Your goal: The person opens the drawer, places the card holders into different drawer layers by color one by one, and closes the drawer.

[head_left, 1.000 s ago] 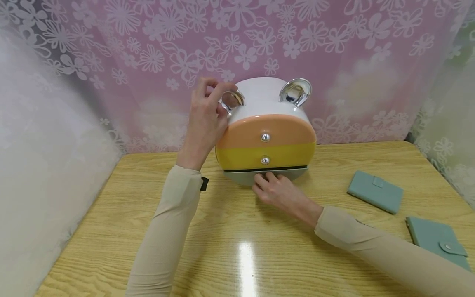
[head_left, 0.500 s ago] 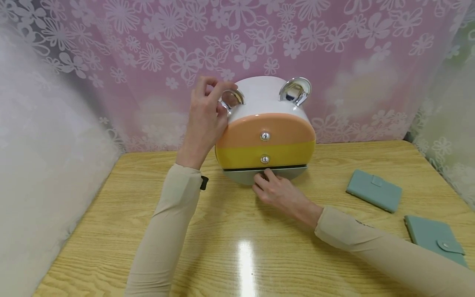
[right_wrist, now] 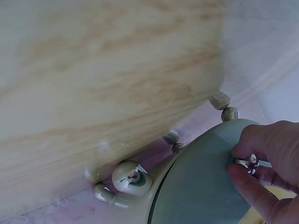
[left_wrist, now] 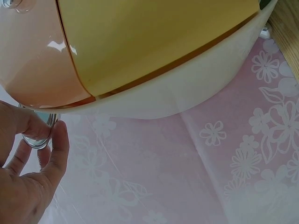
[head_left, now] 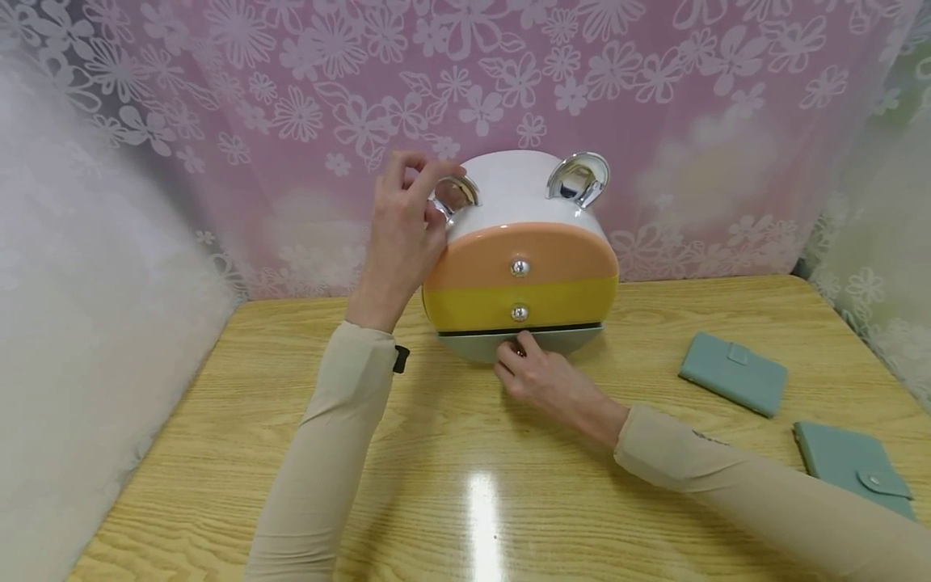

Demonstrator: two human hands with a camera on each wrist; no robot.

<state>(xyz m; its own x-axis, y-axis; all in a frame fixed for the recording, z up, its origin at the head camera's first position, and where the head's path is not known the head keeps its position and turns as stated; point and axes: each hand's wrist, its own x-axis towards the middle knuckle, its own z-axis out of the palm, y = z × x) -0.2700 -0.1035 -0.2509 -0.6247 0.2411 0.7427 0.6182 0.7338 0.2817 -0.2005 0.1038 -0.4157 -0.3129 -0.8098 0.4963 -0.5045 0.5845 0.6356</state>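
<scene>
Head view: the silver, curved, ear-shaped metallic handle (head_left: 473,191) on the upper left of a rounded, glossy white drawer cabinet (head_left: 512,186) is gripped between the thumb and fingers of the left hand (head_left: 402,234). By the right hand (head_left: 549,384), a small, shiny silver knob (right_wrist: 252,161) is pinched between thumb and finger, as is confirmed in the right wrist view. The knob is fixed to the pale grey-green, curved bottom drawer (head_left: 469,347), above which a narrow dark gap is seen.

Over it are set a glossy yellow middle drawer (head_left: 473,307) and an orange, arched top drawer (head_left: 560,249), each fitted with a round silver knob at its centre. A second silver ear (head_left: 579,182) is mounted at the cabinet's upper right. The cabinet is stood upright near the far edge of a yellowish wood-grain table (head_left: 618,509); beneath it, silver ball feet (right_wrist: 133,179) are recorded.

On the beige right sleeve (head_left: 727,477), a small dark mark (head_left: 707,437) is noted, too small to be read. To the right of the cabinet, two teal notebooks (head_left: 735,374) with strap closures are laid apart from each other. Behind the table, a pink cloth with white flowers (head_left: 291,162) is hung.
</scene>
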